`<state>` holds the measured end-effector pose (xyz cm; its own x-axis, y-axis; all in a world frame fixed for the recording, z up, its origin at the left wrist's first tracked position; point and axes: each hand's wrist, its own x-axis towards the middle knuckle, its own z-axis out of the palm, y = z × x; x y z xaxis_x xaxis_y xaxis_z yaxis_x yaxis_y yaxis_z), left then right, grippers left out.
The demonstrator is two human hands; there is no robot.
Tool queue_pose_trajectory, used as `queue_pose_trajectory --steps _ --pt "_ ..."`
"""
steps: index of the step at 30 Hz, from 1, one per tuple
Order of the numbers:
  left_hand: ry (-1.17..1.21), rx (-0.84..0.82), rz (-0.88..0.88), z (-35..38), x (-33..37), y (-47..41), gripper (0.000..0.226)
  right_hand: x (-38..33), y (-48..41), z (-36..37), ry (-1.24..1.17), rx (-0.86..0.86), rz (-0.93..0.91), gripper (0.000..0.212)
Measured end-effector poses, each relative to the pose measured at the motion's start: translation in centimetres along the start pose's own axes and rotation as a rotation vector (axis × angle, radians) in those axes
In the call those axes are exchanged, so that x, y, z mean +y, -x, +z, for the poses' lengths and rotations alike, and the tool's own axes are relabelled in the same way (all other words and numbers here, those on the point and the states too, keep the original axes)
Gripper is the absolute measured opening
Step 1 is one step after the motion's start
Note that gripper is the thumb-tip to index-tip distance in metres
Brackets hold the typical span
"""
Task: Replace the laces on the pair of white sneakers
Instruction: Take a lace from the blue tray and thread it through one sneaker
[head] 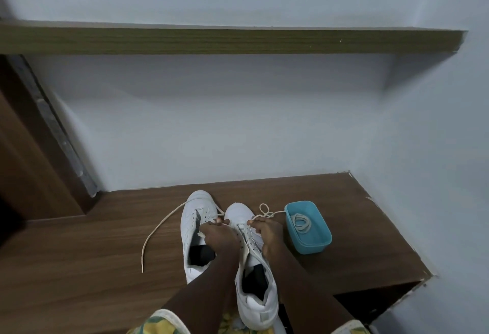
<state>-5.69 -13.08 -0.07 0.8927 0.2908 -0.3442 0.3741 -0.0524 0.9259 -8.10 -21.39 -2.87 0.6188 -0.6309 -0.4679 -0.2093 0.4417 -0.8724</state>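
White sneakers: two, side by side on the wooden top (92, 254), toes pointing away from me. The left sneaker (193, 217) shows bare eyelets. The right sneaker (239, 212) lies between my forearms, heel nearest me.

Grip state:
- My left hand (217, 235) pinches the cream lace (158, 230) at the fingertips, between the two toes.
- My right hand (268, 233) pinches a lace run by the right sneaker's lower eyelets.

Hazards, as I judge them:
1. The loose loops (266, 212) beyond my right hand could cinch into a knot if I pull hard.
2. That run reaches the blue tub (321, 238), so a sharp tug may drag or tip it.
3. The long tail drapes over the left sneaker's toe and may snag there, leaving uneven ends.

Count: two sneakers, two hands, one tub, one coil of laces (301, 223) inside it. At this resolution I cannot tell whether the two runs I hold are one lace or two.
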Motion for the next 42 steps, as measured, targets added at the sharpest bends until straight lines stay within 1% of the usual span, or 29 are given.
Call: queue_pose_trajectory --steps 2,5,7,9,10,12,13,15,17,18,19,20,23,24,26,28,30,32,35,37,40,42 --pt "0.066 0.003 0.006 -0.1 0.1 -0.3 0.008 0.1 0.1 0.2 -0.005 0.002 0.015 0.025" --pt "0.081 -0.038 0.066 0.3 -0.6 -1.5 0.023 0.1 0.2 0.4 -0.033 0.011 0.034 0.026" --pt "0.158 -0.006 0.032 0.3 -0.4 -1.6 0.023 -0.1 0.3 0.5 -0.073 0.0 0.067 0.022" --pt "0.21 0.018 0.015 0.4 -0.1 -1.7 0.016 -0.3 0.2 0.6 -0.135 0.014 0.112 0.009" --pt "0.215 0.013 0.025 0.3 0.1 -1.7 0.011 -0.5 0.2 0.6 -0.163 0.029 0.128 0.008" --pt "0.232 -0.015 0.049 0.2 0.4 -2.0 0.006 -0.5 -0.1 0.6 -0.194 0.06 0.129 0.025" --pt "0.238 -0.031 0.059 0.1 0.6 -2.4 0.007 -0.6 -0.2 0.7 -0.208 0.062 0.124 0.028" --pt "0.209 -0.029 0.088 -0.1 1.4 -3.1 0.011 -1.3 0.0 0.9 -0.205 0.062 0.115 0.027" --pt "0.172 -0.013 0.111 -0.4 2.3 -3.6 0.018 -2.6 0.7 1.3 -0.135 0.058 0.064 0.015" --pt "0.209 -0.015 0.119 -0.5 3.0 -3.8 0.022 -3.3 0.9 1.5 -0.115 0.054 0.026 0.01" --pt "0.257 -0.032 0.122 -0.6 3.8 -3.9 0.026 -4.1 1.0 1.7 -0.118 0.057 -0.01 0.009" --pt "0.284 -0.044 0.134 -0.6 4.4 -4.3 0.026 -5.0 1.4 1.8 -0.112 0.033 -0.047 0.011" --pt "0.358 -0.084 0.161 -0.8 6.8 -4.1 0.021 -7.5 1.7 2.4 -0.109 -0.109 -0.164 0.033" --pt "0.4 -0.096 0.178 -0.9 7.6 -4.0 0.022 -8.5 2.2 2.6 -0.071 -0.137 -0.215 0.034" --pt "0.431 -0.1 0.218 -1.1 9.4 -3.7 0.028 -10.5 3.1 2.7 0.021 -0.085 -0.309 0.024" --pt "0.466 -0.105 0.246 -1.4 11.3 -3.4 0.036 -12.2 3.7 3.0 0.055 -0.054 -0.387 0.014" --pt "0.531 -0.111 0.234 -1.8 13.2 -3.0 0.033 -14.1 4.2 3.4 0.113 -0.058 -0.452 0.017" --pt "0.602 -0.136 0.224 -2.2 15.3 -2.3 0.03 -15.8 4.7 3.8 0.121 -0.067 -0.496 0.019" --pt "0.627 -0.172 0.275 -2.6 17.9 -1.1 0.026 -18.3 6.1 4.2 0.064 -0.072 -0.525 0.022" --pt "0.61 -0.195 0.304 -2.9 19.5 -0.3 0.025 -19.7 7.1 4.4 0.053 -0.088 -0.55 0.019" --pt "0.528 -0.209 0.399 -3.2 21.6 0.8 0.026 -21.2 8.3 4.7 0.037 -0.141 -0.579 0.013" --pt "0.428 -0.211 0.481 -3.6 22.6 1.6 0.024 -21.9 9.2 4.8 0.022 -0.174 -0.57 0.013"
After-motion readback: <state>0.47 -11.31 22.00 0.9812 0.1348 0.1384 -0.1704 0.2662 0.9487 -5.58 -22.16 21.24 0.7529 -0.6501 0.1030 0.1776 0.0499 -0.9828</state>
